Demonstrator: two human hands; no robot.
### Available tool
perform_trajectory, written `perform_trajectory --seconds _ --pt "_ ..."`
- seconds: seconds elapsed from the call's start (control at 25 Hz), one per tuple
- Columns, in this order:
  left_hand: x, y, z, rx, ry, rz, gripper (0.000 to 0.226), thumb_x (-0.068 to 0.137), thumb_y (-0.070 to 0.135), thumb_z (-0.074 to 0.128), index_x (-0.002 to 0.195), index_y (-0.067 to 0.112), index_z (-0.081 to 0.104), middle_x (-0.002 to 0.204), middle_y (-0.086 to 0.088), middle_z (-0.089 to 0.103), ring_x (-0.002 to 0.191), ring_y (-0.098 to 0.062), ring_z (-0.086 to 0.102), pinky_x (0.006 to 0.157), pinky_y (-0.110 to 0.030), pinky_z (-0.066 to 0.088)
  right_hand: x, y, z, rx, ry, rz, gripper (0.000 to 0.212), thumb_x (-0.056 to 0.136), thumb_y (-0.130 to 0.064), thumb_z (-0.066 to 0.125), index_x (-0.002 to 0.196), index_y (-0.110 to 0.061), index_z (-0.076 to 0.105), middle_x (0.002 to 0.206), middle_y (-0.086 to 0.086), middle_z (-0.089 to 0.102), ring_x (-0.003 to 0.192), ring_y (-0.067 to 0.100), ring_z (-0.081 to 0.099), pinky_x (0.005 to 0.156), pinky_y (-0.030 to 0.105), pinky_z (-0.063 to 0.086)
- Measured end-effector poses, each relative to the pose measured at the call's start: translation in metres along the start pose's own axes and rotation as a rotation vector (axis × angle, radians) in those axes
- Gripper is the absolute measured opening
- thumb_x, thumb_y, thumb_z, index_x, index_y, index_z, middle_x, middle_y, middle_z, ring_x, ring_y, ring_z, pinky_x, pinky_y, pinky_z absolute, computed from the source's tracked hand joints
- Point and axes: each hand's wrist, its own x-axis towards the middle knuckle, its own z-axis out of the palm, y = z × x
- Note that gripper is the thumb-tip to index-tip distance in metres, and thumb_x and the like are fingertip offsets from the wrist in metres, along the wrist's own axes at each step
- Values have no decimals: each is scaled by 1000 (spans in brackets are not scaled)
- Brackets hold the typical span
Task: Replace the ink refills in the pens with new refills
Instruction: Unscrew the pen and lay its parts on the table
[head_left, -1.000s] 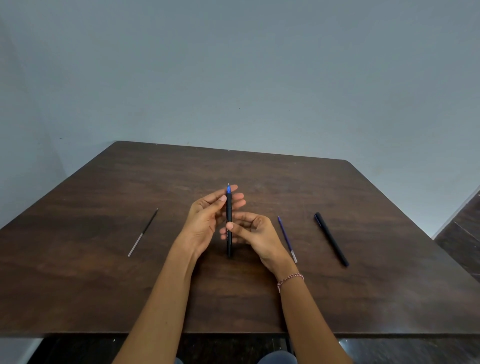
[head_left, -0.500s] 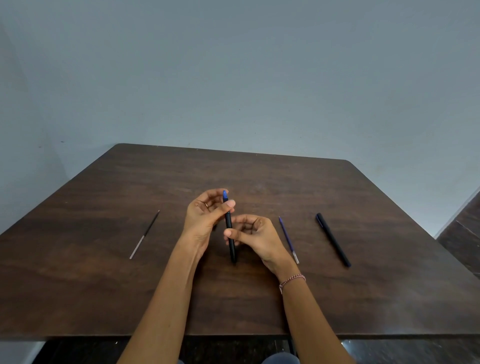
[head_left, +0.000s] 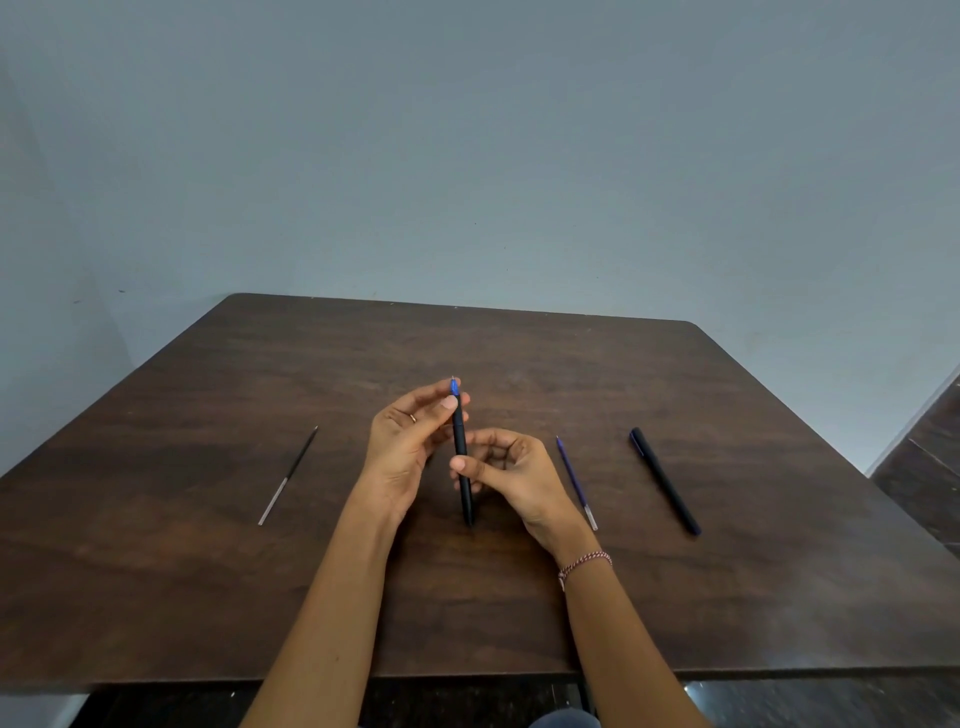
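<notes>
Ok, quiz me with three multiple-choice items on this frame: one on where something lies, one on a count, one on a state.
1. Where does the blue refill lie?
A. left of both hands
B. between the right hand and the capped black pen
C. off the table

2. How many loose refills lie on the table?
A. one
B. two
C. four

3. How is the held pen?
A. flat on the table
B. capped, in one hand
C. gripped by both hands, blue tip up

Answers:
1 B: it lies just right of the right hand, with the capped pen further right.
2 B: the blue one, plus the dark refill on the left.
3 C: the left hand pinches it near the tip and the right hand lower down.
</notes>
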Motion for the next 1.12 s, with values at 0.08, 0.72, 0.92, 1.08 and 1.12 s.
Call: perform_trajectory --seconds 0.08,0.72,0.92,1.08,1.12 --pt "2 -3 -1 28 38 29 27 65 17 73 91 20 71 84 7 75 79 -4 68 64 -17 53 0 0 1 -6 -7 3 22 79 -9 75 98 -15 69 73 0 73 68 11 69 61 19 54" --pt "-2 4 0 -171 -61 27 37 78 1 58 113 14 63 94 -3 75 88 -15 70 71 -26 58 0 2 -1 26 5 -3 22 78 -13 76 98 -19 69 76 1 74 70 13 70 63 20 55" --pt "-2 3 0 -96 -54 48 37 74 6 63 110 15 65 88 4 73 81 -9 68 70 -24 57 0 1 0 17 1 0 22 79 -10 75 99 -19 69 75 0 74 70 12 70 62 19 54" --pt "1 0 1 -95 -50 -13 33 85 31 53 111 16 66 108 -3 72 104 -17 66 88 -33 54 -1 0 0 25 19 -11 23 81 -8 73 101 -18 68 73 0 73 68 10 69 62 19 54" --pt "1 0 1 -93 -75 -30 34 89 32 48 114 15 64 113 -7 70 109 -19 64 92 -34 52 -1 -1 1 28 24 -12 23 82 -8 72 102 -18 68 74 0 73 68 11 68 63 19 54"
